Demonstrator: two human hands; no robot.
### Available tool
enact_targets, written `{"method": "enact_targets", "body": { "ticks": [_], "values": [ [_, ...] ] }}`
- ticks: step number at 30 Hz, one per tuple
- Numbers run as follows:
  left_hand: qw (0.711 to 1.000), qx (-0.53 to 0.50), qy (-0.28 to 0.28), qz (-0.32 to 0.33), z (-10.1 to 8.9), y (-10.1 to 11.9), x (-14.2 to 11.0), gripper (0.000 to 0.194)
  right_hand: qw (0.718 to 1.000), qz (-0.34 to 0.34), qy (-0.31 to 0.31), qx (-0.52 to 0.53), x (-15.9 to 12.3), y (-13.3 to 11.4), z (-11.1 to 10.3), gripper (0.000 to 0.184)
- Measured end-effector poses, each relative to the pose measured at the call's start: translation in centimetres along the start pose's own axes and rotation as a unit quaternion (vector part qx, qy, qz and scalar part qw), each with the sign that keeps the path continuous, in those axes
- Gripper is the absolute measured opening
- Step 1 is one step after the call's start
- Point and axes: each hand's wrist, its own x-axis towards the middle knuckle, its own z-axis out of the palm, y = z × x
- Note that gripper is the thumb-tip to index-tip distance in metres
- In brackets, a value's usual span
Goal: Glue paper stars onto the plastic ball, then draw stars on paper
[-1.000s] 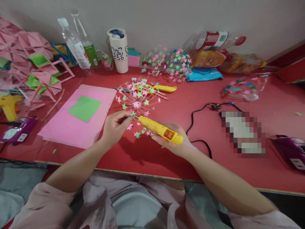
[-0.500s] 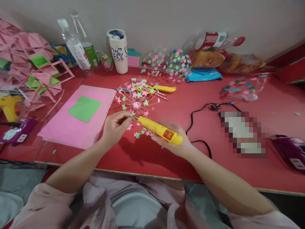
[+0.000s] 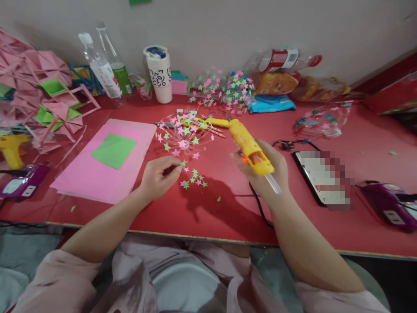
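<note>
glue gun, yellow, sits in my right hand, fingers curled round it, nozzle pointing far. my left hand has its fingertips pinched nearly closed on a green star, between the clear star-dotted shape and loose stars. drips from a hot nozzle could spot the surface; swinging left, it might burn my fingers.

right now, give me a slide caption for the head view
Left hand pinching a green paper star, right hand gripping a yellow plastic glue gun
</note>
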Motion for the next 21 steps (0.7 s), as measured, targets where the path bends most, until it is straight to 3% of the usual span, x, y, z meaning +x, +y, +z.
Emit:
{"method": "enact_targets", "body": {
  "ticks": [2,4,9,13,16,18,21],
  "values": [
    [0.993,-0.072,-0.025,-0.086,0.3,0.2,0.1,0.015,0.993,0.004,-0.019,-0.115,0.8,1.4,-0.3,0.017],
    [0.975,-0.149,-0.066,-0.152,0.5,0.3,0.1,0.015,0.980,0.017,-0.078,-0.183,1.5,2.7,-0.1,0.023],
    [0.890,-0.309,-0.161,-0.295,1.1,0.7,0.1,0.014,0.940,0.025,-0.205,-0.270,2.1,4.7,1.1,0.033],
    [0.855,-0.350,-0.176,-0.341,1.2,0.8,0.3,0.018,0.924,-0.001,-0.198,-0.326,1.7,4.0,1.3,0.041],
    [0.839,-0.368,-0.176,-0.360,1.1,0.7,0.4,0.018,0.935,-0.116,-0.119,-0.314,1.0,1.7,1.2,0.023],
    [0.830,-0.379,-0.175,-0.370,1.1,0.7,0.5,0.018,0.943,-0.239,-0.109,-0.203,0.6,-0.3,1.3,0.012],
    [0.818,-0.394,-0.175,-0.381,1.1,0.7,0.5,0.017,0.919,-0.360,-0.090,-0.134,0.0,-2.7,2.0,0.011]
  ]
}}
